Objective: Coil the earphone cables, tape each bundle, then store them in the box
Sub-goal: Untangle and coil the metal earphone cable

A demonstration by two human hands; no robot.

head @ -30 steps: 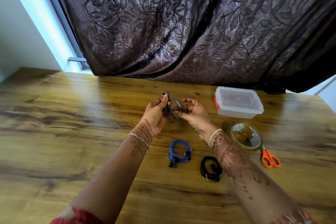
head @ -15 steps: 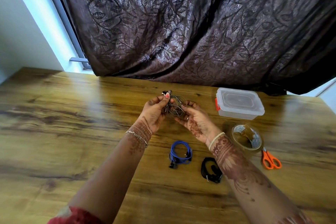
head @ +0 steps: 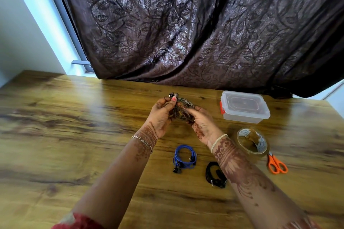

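Holding a grey earphone coil (head: 183, 110) above the middle of the bench (head: 74, 135), the left hand (head: 161, 115) pinches its earbud end while the right hand (head: 202, 121) curls round the loops. Blue coil (head: 183, 157) and black coil (head: 214, 174) lie nearer the front edge; the lidded box (head: 244, 107) sits toward the far right corner.

Grey coil (head: 183, 109); blue coil (head: 184, 156); black coil (head: 214, 174). Orange scissors (head: 277, 165). Clear box (head: 245, 115), red clasp (head: 221, 108). Amber-tinted clear tape (head: 261, 151). Dark brown curtain (head: 186, 24), leaf-and-vine pattern. Golden-brown table (head: 74, 126), dark grain streaks. Reddish-brown henna motifs on left hand (head: 161, 115), right hand (head: 202, 123). Red sleeve (head: 81, 222).
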